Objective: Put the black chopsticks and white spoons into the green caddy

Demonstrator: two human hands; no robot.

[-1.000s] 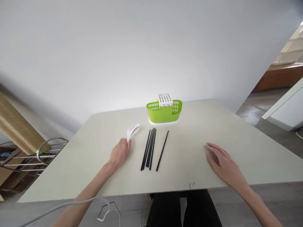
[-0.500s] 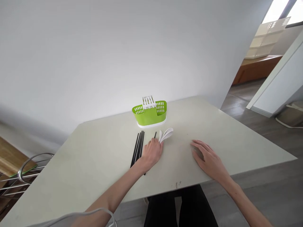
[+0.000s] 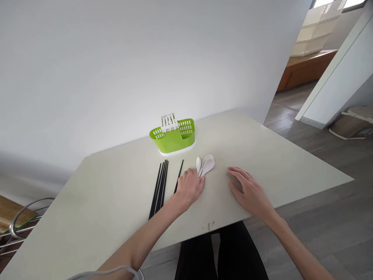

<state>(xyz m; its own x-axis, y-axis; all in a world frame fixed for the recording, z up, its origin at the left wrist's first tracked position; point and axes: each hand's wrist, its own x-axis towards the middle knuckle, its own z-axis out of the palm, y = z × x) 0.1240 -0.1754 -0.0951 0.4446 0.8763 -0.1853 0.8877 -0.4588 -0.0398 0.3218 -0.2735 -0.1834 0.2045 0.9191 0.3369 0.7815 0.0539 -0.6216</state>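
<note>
where the pale tabletop (image 3: 116, 202) meets our view, we see our left hand (image 3: 189, 188) lying across it with its fingers curled at the handles of a small bunch of white spoons (image 3: 206, 165), which rest flat on the surface; we cannot tell for sure whether the fingers pinch the handles or only touch them. our right hand (image 3: 247, 190) lies palm down and spread flat just to the right of the spoons, holding nothing. a single black chopstick (image 3: 179, 175) runs under the left hand's edge, and a tight bundle of black chopsticks (image 3: 160, 186) lies just left of it, all pointing toward the far wall. behind them, near the tabletop's far edge, stands a green holder (image 3: 172, 139) with a white slotted insert and white base. a metal rack (image 3: 20, 225) shows at the lower left, beside the tabletop.
</note>
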